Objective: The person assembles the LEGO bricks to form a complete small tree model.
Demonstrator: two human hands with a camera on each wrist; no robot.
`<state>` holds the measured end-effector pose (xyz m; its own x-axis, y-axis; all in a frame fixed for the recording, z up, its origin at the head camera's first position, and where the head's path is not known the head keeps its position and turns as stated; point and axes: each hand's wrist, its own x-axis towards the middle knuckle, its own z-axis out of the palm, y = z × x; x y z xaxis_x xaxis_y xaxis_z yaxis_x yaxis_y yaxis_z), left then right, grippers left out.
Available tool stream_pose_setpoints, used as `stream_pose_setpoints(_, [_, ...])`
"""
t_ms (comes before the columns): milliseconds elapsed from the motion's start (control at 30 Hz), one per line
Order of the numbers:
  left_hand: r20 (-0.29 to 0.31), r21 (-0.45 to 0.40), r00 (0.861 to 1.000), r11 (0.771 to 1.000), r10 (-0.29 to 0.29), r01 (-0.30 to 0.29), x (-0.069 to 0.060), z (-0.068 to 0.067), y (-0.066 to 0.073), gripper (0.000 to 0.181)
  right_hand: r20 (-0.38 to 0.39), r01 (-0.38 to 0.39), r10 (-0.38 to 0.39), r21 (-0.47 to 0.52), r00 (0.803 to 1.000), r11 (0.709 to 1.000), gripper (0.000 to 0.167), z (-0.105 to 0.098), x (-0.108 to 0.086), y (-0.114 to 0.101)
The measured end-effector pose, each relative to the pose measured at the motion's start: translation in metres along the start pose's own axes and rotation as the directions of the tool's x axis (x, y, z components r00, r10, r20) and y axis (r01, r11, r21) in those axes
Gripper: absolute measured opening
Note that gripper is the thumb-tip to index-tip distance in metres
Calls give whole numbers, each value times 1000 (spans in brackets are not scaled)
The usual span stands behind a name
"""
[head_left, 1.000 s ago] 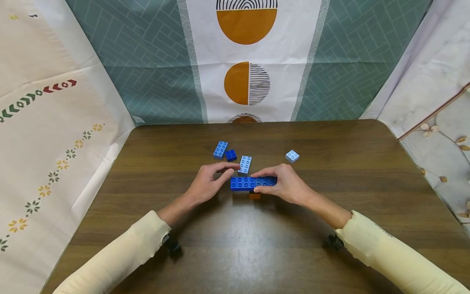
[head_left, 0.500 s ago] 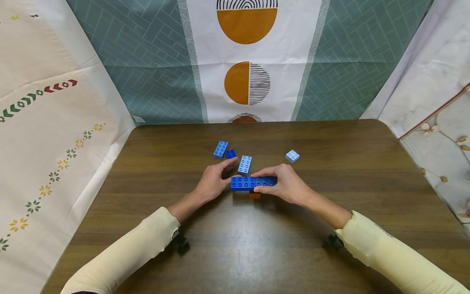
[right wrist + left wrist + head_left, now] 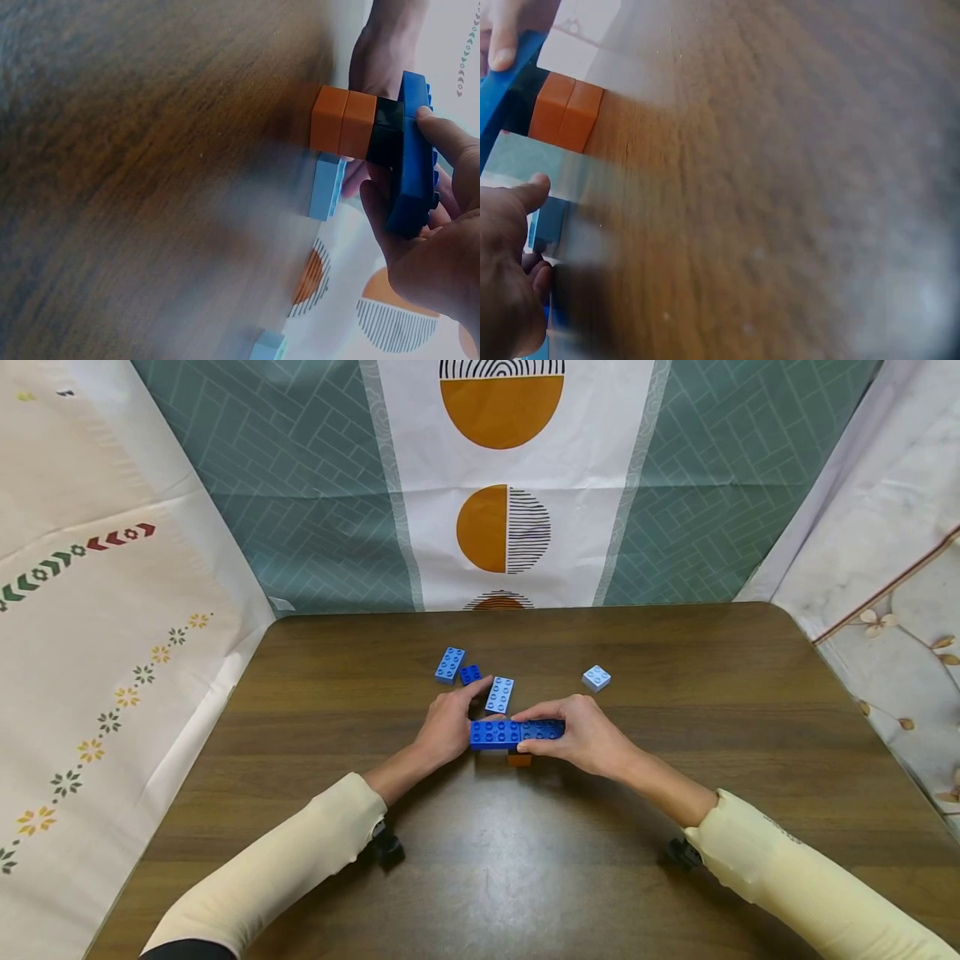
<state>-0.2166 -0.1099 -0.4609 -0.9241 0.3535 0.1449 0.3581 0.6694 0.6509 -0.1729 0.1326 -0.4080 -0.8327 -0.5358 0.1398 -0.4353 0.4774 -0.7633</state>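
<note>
My right hand (image 3: 596, 739) pinches the right part of a blue brick row (image 3: 495, 735), thumb and fingers on its two long sides. In the right wrist view the row (image 3: 411, 172) tops a dark brick (image 3: 385, 131) and two stacked orange bricks (image 3: 343, 121), which stand on the table. My left hand (image 3: 446, 727) is at the row's left end, fingers extended beside a light blue brick (image 3: 499, 695); the row partly hides its thumb. In the left wrist view the left hand (image 3: 506, 262) is near that light blue brick (image 3: 549, 225); whether they touch is unclear.
Behind the left hand lie a medium blue brick (image 3: 449, 665) and a small dark blue brick (image 3: 470, 674). A small pale blue brick (image 3: 596, 677) lies farther right on the wooden table (image 3: 510, 860). Patterned cloths (image 3: 322, 527) hang around the table.
My left hand has moved right, from left of the light blue brick to close beside it, behind the row's left end. The right hand and the row have stayed in place.
</note>
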Motion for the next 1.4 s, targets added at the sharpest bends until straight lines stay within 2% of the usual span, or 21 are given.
stream_pose_setpoints(233, [-3,20,1000,1000,-23,23,6,1,3,70,-8,11,-11,-2,1000,1000,35,-1,-1,-1])
stream_pose_setpoints(433, [0,34,999,999,-35,35,8,1,3,71,-8,17,-17,-3,1000,1000,34,-1,0,-1])
stream_pose_setpoints(900, [-4,0,1000,1000,-28,28,9,-1,-3,50,-3,13,-13,11,1000,1000,34,-1,0,-3])
stream_pose_setpoints(1100, [-4,-33,1000,999,-12,12,6,-10,-9,46,-1,4,-4,8,1000,1000,35,0,0,-2])
stream_pose_setpoints(1400, [-60,-115,996,990,72,-79,-4,-36,-5,45,6,1,-1,4,1000,1000,35,-2,0,-2])
